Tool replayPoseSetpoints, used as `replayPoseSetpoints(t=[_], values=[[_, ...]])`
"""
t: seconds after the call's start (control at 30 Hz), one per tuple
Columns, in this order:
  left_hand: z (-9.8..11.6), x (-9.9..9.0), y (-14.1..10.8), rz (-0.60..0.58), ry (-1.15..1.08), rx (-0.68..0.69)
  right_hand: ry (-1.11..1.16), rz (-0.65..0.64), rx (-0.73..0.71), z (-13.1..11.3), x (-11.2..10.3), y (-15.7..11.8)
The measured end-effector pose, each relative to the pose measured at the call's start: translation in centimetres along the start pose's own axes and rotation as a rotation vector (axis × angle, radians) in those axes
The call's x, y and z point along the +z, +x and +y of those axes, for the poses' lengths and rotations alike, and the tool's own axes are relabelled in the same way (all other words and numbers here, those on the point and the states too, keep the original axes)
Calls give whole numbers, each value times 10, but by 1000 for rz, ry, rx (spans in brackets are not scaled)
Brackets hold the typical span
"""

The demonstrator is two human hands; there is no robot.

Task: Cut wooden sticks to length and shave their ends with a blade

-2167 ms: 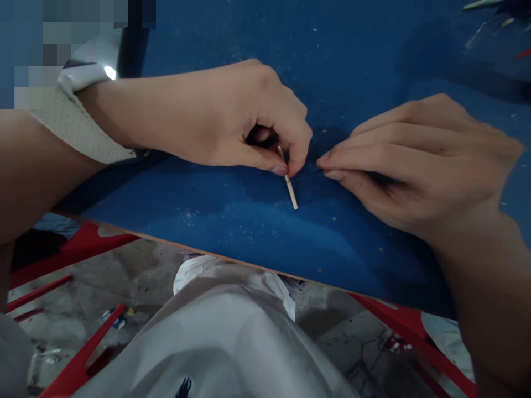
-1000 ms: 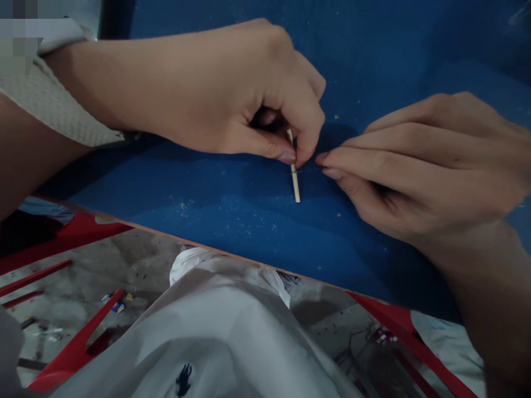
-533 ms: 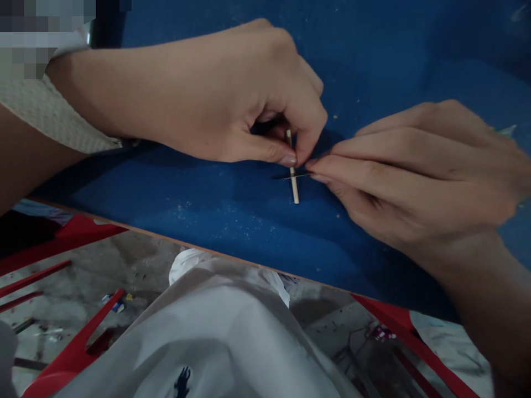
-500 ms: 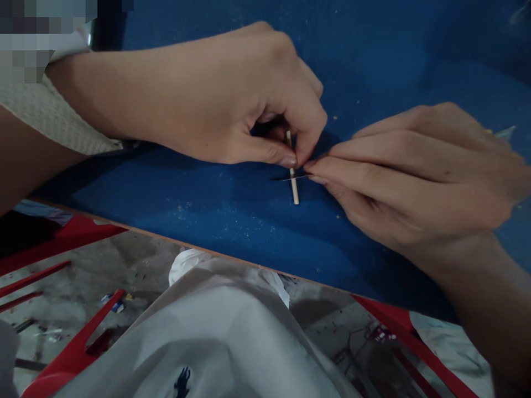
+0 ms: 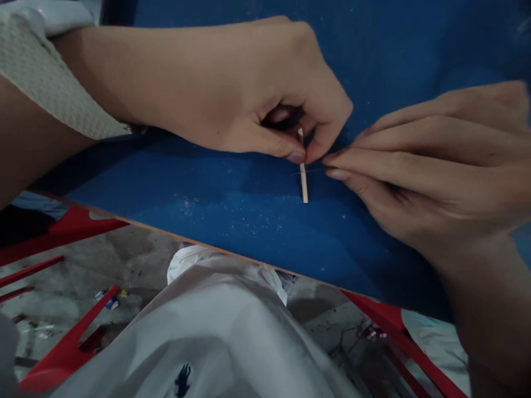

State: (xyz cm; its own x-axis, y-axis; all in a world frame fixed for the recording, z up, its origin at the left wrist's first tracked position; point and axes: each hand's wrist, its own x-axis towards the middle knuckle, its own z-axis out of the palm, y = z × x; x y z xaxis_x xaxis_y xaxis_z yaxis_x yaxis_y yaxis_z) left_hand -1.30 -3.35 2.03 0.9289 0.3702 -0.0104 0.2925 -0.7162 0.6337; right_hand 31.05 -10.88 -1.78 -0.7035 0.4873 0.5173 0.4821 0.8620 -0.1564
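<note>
My left hand [image 5: 286, 99] pinches a short, pale wooden stick [image 5: 304, 188] between thumb and forefinger. The stick's lower end sticks out below the fingertips, over the blue tabletop. From the right, my right hand [image 5: 431, 160] closes its thumb and fingers on a very thin blade [image 5: 314, 169], seen nearly edge-on as a fine line. That blade lies across the stick just below my left fingertips. Its grip end is hidden between my right fingers, so I cannot tell its full shape.
Pale crumbs [image 5: 265, 221] are scattered on the blue table [image 5: 232, 188] near its front edge. Below that edge are white cloth over my lap [image 5: 232, 309], red chair parts [image 5: 62, 354] and a littered grey floor [image 5: 133, 249].
Both hands and the stick have shifted slightly right in view. The blade still crosses the stick but now shows thinner, and the right fingers are a little farther from the stick.
</note>
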Motion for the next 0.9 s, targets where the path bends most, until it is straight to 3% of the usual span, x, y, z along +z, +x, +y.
replayPoseSetpoints(t=[0.1, 0.3, 0.57, 0.77, 0.9], values=[[-1, 0, 1, 0, 3, -5, 21, 28, 28, 2, -8, -2], [4, 2, 2, 5, -26, -30, 20, -150, 5, 0, -26, 0], [-1, 2, -2, 27, -47, 27, 4, -123, -7, -2, -21, 4], [2, 3, -3, 3, -103, -89, 35, -98, -51, 3, -19, 5], [-2, 3, -5, 17, -83, -25, 44, -121, -36, -2, -22, 6]])
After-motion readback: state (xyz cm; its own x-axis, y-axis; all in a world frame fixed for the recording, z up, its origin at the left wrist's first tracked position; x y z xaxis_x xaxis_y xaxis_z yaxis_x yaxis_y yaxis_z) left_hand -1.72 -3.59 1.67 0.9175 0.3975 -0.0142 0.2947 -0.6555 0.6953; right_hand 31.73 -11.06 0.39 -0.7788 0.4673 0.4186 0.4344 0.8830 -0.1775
